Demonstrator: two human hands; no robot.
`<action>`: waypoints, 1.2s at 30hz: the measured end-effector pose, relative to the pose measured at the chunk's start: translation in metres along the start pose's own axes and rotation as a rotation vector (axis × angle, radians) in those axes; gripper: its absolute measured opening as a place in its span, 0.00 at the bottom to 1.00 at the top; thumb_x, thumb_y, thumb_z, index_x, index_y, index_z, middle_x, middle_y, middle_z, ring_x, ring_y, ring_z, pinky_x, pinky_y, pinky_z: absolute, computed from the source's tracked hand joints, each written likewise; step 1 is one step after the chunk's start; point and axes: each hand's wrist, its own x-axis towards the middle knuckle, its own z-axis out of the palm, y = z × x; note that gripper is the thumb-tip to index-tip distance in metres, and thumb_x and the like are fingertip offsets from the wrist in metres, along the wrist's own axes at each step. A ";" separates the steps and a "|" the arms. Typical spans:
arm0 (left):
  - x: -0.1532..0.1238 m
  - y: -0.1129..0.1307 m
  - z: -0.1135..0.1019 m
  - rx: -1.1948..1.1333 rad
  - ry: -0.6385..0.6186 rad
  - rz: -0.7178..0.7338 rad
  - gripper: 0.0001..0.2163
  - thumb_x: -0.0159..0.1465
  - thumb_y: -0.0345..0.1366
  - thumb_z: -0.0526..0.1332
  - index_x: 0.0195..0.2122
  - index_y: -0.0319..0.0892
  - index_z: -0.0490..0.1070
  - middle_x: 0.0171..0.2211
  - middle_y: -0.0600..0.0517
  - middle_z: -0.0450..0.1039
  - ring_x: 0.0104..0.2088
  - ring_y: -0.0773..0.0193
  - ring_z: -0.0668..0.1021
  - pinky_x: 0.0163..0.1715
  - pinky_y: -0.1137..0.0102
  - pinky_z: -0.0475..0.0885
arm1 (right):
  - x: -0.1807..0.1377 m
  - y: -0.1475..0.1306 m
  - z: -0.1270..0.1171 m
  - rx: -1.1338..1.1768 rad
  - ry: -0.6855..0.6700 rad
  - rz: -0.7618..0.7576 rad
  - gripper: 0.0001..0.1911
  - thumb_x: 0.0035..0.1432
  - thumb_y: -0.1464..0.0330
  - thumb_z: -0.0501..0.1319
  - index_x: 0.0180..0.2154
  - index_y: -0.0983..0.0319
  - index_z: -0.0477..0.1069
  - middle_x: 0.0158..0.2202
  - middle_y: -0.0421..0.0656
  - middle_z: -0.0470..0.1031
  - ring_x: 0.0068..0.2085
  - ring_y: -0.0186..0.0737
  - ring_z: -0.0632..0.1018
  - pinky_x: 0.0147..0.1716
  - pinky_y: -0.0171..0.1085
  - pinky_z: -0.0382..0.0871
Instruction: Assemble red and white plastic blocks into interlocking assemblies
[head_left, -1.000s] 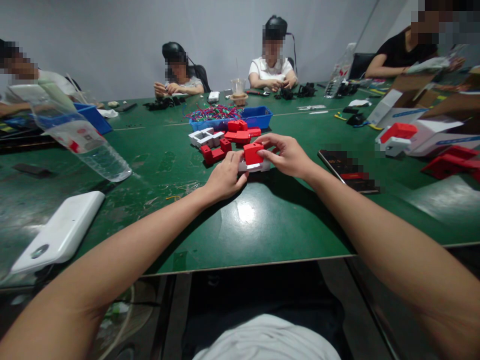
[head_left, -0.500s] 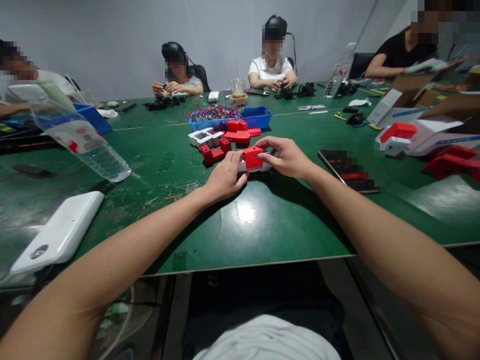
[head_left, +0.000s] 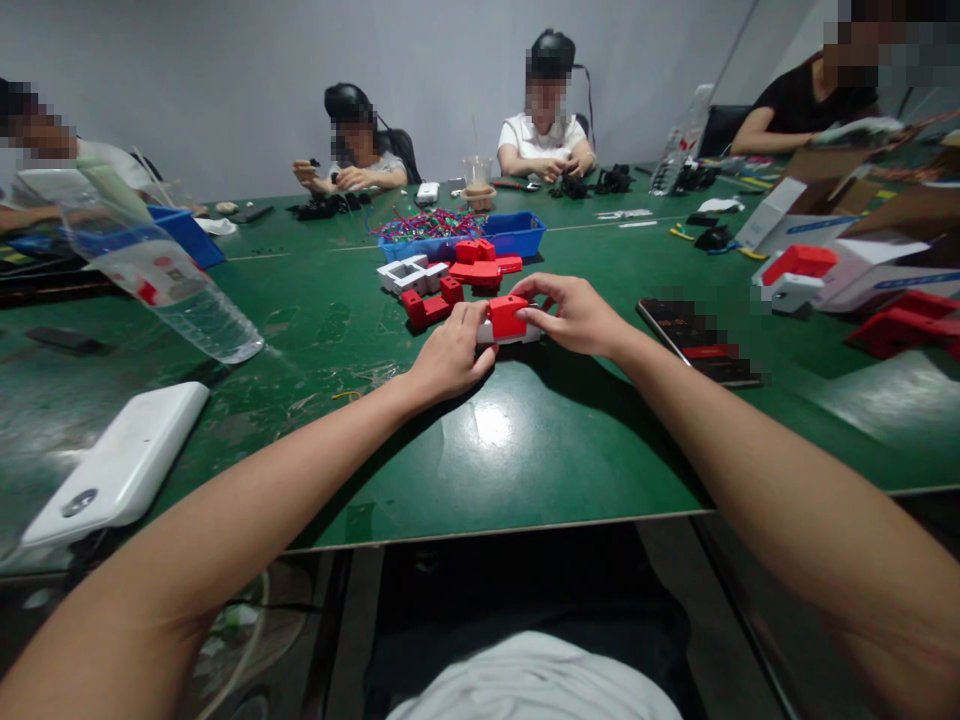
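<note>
A red block-shaped plastic part (head_left: 508, 316) sits on a white plastic part (head_left: 487, 335), low over the green table. My left hand (head_left: 452, 350) is closed on the left end of the white part. The fingers and thumb of my right hand (head_left: 568, 314) pinch the red part at its right side. My fingers hide the ends of both pieces. Just beyond my hands lie loose red parts (head_left: 480, 270), a red bracket (head_left: 433, 306) and white frame-like pieces (head_left: 411, 275).
Behind the parts stands a blue tray (head_left: 517, 240) with coloured wires (head_left: 427, 226). A water bottle (head_left: 176, 285) and a white power bank (head_left: 120, 465) are at left. To the right are a phone (head_left: 697, 345), cardboard boxes (head_left: 870, 255) and red parts. Several co-workers sit around the table.
My hands and the red and white parts stay almost where they were. Across the table, the co-worker at left centre has moved one hand outward, away from the other.
</note>
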 end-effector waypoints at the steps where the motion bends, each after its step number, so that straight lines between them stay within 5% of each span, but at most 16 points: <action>1: 0.000 0.000 0.000 0.001 -0.003 -0.003 0.26 0.63 0.37 0.58 0.61 0.36 0.55 0.54 0.37 0.64 0.55 0.47 0.72 0.54 0.52 0.72 | 0.000 0.000 0.000 -0.002 -0.002 0.001 0.12 0.56 0.68 0.62 0.42 0.65 0.76 0.40 0.47 0.80 0.36 0.41 0.76 0.39 0.38 0.67; 24: -0.001 0.003 0.000 0.047 -0.001 -0.044 0.22 0.65 0.34 0.56 0.60 0.38 0.55 0.54 0.39 0.64 0.55 0.50 0.72 0.56 0.54 0.71 | 0.000 0.004 0.002 -0.057 0.025 -0.028 0.13 0.51 0.68 0.65 0.40 0.64 0.75 0.40 0.47 0.78 0.38 0.42 0.75 0.38 0.38 0.67; 31: -0.002 0.002 0.002 0.047 0.041 -0.100 0.23 0.65 0.34 0.54 0.61 0.36 0.54 0.55 0.36 0.64 0.57 0.49 0.72 0.56 0.53 0.71 | -0.001 0.002 0.001 -0.113 -0.096 -0.044 0.12 0.53 0.66 0.64 0.39 0.63 0.75 0.38 0.46 0.77 0.38 0.42 0.75 0.39 0.38 0.66; 36: -0.003 0.001 0.003 0.030 0.071 -0.101 0.23 0.64 0.32 0.53 0.60 0.36 0.55 0.55 0.36 0.66 0.57 0.49 0.72 0.57 0.52 0.70 | -0.003 -0.009 0.001 -0.059 -0.194 -0.050 0.26 0.50 0.56 0.70 0.47 0.64 0.75 0.41 0.47 0.78 0.39 0.43 0.76 0.40 0.38 0.68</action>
